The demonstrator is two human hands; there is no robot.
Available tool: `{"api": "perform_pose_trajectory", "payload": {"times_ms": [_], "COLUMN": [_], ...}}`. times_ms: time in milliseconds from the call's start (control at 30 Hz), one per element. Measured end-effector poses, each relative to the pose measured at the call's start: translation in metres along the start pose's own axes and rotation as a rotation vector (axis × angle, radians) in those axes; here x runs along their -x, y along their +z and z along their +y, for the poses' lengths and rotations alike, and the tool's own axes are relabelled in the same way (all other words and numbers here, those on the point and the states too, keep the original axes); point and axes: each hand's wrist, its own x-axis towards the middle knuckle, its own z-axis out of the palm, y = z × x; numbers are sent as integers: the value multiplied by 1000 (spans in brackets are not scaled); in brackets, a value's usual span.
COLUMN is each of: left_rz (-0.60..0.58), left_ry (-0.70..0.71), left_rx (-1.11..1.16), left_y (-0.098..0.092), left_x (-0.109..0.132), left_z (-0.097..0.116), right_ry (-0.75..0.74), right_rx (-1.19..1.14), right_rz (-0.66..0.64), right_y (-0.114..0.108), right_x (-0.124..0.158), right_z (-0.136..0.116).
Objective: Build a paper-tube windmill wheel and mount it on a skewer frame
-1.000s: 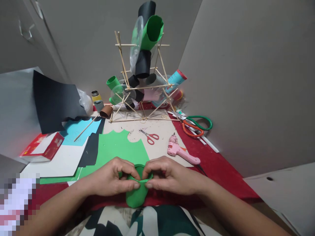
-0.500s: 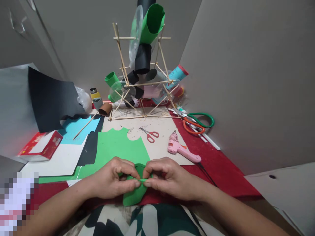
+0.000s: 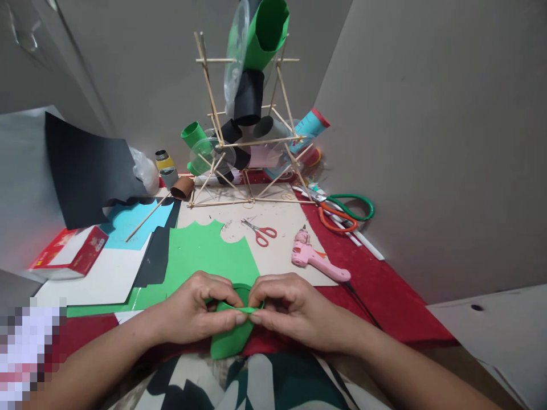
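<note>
Between my hands, close to my lap, is a green foam-sheet tube, its rim facing up and its body slanting down toward me. My left hand pinches the near rim between thumb and fingers. Right beside it, my right hand pinches the same rim, the two thumbs almost touching. The fingers hide part of the tube's far side. Just beyond the hands lies a flat green foam sheet with curved cut-outs along its far edge.
Small red-handled scissors and a pink glue gun lie on the board. Large scissors rest at right. Behind stands a stick frame bearing clear discs and foam tubes. At left are a red box and a blue sheet.
The green tube's lower end has shifted slightly left and its pinched rim looks a little more spread. Both hands keep their pinch in nearly the same place.
</note>
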Motion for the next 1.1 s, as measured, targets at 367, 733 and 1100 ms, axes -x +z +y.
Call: {"api": "perform_pose_trajectory", "payload": {"times_ms": [367,733,1100], "left_rz": [-69,-125,-75], "left_ry": [32,18,18], "left_rx": [14,69,292], "left_y": [-2,3,-12], "left_x": [2,1,0], "left_z": [1,-2,-3], "right_ry": [-151,-202,-198], "right_rx": [70,280,61], "right_rz": [31,27,-28], "right_y": [6,13,-30], "right_x": [2,5,7], "right_z": [-2,-4,-17]}}
